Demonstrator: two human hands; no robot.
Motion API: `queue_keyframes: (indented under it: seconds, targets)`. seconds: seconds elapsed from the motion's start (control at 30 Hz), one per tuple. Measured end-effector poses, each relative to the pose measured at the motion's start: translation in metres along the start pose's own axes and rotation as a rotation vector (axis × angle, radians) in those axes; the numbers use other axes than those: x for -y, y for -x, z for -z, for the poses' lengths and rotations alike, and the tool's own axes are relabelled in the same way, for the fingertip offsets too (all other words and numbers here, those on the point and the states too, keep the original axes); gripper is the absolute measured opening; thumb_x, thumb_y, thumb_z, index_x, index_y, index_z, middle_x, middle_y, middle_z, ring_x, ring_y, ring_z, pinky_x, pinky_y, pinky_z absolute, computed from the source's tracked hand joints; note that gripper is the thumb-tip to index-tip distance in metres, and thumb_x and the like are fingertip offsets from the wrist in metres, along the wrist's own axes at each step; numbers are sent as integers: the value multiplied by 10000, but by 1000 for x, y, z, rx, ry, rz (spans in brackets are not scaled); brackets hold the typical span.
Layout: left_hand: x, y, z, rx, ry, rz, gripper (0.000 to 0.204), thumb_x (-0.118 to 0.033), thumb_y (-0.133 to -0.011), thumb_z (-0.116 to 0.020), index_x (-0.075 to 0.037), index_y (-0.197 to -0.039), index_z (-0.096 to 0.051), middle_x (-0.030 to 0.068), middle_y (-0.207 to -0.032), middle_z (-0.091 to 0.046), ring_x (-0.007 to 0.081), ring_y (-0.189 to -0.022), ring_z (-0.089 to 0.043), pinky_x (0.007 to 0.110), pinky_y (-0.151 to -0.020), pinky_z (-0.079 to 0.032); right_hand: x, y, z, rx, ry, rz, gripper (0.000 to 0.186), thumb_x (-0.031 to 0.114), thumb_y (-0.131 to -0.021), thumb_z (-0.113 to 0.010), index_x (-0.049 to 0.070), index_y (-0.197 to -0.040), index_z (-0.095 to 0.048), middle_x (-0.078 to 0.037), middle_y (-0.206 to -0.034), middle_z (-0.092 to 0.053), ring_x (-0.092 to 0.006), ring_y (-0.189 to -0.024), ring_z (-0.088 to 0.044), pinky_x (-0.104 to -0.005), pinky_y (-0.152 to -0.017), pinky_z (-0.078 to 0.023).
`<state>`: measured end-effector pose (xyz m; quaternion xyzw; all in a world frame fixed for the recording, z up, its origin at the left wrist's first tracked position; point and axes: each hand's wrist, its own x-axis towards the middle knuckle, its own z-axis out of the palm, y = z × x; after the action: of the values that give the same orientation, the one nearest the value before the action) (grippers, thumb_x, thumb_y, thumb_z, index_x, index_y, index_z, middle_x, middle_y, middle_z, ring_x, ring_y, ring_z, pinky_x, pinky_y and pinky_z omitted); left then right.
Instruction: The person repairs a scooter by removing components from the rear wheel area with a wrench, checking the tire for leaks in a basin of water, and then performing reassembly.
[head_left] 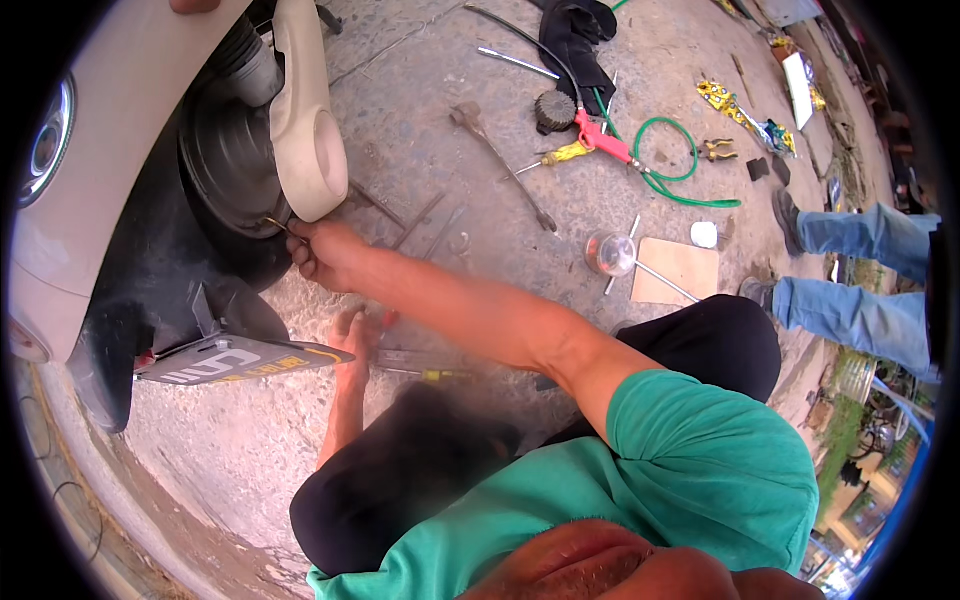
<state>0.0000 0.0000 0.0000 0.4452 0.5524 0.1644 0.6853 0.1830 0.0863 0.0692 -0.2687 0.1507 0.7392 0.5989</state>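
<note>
My right hand [325, 255] reaches across to the underside of a cream scooter [90, 170]. It is closed on a thin bent metal rod [276, 225] whose tip sits against the black wheel hub [230, 160], just below a cream side cover [305, 130]. My left hand [352, 340] rests on the concrete with fingers spread, holding nothing. It lies beside a red-handled tool [388, 320] and a yellow-handled screwdriver [430, 375]. A bent number plate [230, 362] hangs under the black mudguard to its left.
On the concrete beyond lie a long wrench [500, 165], a yellow screwdriver [562, 154], a red air gun [602, 138] with green hose [685, 180], pliers [718, 150], a clear cup [610, 252] and cardboard [685, 270]. Another person's jeans-clad legs [850, 305] stand at right.
</note>
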Motion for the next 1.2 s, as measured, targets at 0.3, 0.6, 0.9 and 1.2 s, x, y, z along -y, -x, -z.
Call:
queue_keyframes:
  seconds: [0.3, 0.6, 0.9, 1.2]
  targets:
    - [-4, 1, -1, -12, 13, 6, 257, -166, -985, -573, 23, -1158, -588, 68, -834, -642, 110, -626, -576, 226, -573, -461, -5, 17, -7, 15, 430, 395, 185, 193, -947, -632, 34, -854, -619, -39, -717, -617, -108, -530, -552, -260, -440, -414]
    - [0, -1, -2, -6, 11, 3, 250, -169, -990, -573, 14, -1158, -592, 65, -836, -642, 105, -633, -581, 224, -577, -460, -5, 22, -7, -32, 520, 484, 217, 176, -955, -604, -9, -844, -630, -60, -692, -638, -124, -519, -587, -277, -458, -448]
    - [1, 0, -5, -12, 27, 5, 199, -173, -989, -579, -2, -1089, -599, 61, -824, -645, 102, -628, -586, 222, -571, -464, -4, 27, -7, -15, 761, 604, 290, 189, -981, -541, -55, -846, -616, -96, -660, -640, -159, -506, -622, -328, -499, -488]
    - [-5, 2, -8, -17, 18, 12, 209, -202, -987, -590, -10, -1068, -599, 60, -835, -660, 100, -639, -594, 215, -573, -456, -10, 19, -9, -62, 619, 506, 292, 221, -993, -524, -37, -885, -610, -88, -672, -632, -162, -506, -615, -326, -487, -476]
